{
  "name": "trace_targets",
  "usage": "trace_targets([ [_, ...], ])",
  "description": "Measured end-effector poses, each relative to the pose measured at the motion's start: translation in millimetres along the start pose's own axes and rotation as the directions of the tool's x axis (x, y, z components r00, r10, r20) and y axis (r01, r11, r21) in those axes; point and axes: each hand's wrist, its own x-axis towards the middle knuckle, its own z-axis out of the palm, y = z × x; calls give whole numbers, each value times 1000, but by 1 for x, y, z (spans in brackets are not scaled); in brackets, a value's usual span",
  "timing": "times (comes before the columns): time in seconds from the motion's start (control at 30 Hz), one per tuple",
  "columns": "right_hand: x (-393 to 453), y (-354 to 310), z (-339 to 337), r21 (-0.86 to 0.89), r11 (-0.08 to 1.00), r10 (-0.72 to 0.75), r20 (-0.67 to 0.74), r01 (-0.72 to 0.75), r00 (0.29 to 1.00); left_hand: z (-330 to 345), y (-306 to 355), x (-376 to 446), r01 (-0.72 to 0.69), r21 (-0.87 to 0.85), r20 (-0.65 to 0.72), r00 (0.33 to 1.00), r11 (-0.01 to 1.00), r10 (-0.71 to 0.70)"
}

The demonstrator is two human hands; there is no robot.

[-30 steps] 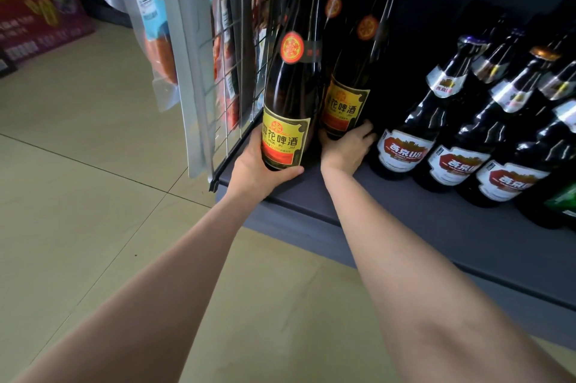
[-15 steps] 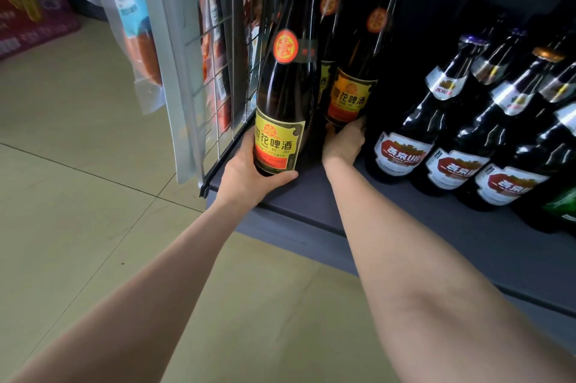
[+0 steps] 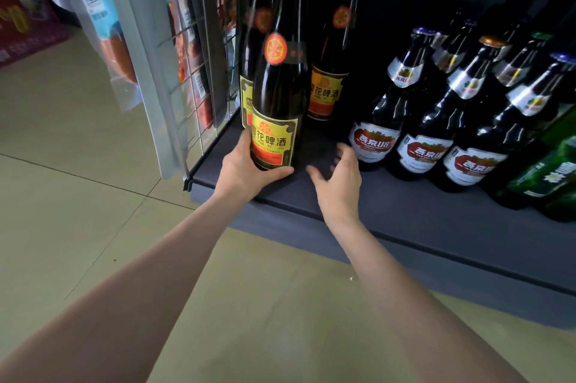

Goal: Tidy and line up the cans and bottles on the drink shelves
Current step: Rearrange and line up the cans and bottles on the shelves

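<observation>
At the shelf's (image 3: 405, 214) left front corner stands the bottle (image 3: 274, 95) I am working on, tall and dark with a yellow label, upright near the front edge. My left hand (image 3: 246, 169) grips it low, thumb curled under the label's front, which I judge lets me slide it without tipping it. My right hand (image 3: 338, 178) hovers beside it over bare shelf, fingers spread and blurred, holding nothing. Two matching bottles sit farther back: one (image 3: 247, 70) close behind the first against the wire grid (image 3: 199, 49), the other (image 3: 330, 70) to the right. My guess is the front one should line up with these. Right of the gap stands a row of U8 beers (image 3: 378, 120), with green bottles (image 3: 548, 176) beyond. Both crowd any move rightward, and the grid blocks the left.
</observation>
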Motion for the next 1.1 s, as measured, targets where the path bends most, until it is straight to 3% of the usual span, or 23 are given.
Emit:
trace_targets([
  [0.1,-8,13,-20,-53,998,-49,-108,44,993,26,15,4,-27,-17,38,999,999,28],
  [0.33,6,26,-44,-65,998,-15,-308,-5,951,65,33,28,-1,-97,22,1000,995,4],
  [0.63,19,20,-31,-18,999,35,-403,-47,915,87,36,40,-23,-129,-86,996,991,12],
  [1.1,19,23,-29,-22,999,24,-423,-37,906,90,35,47,-25,-140,-102,995,990,11],
])
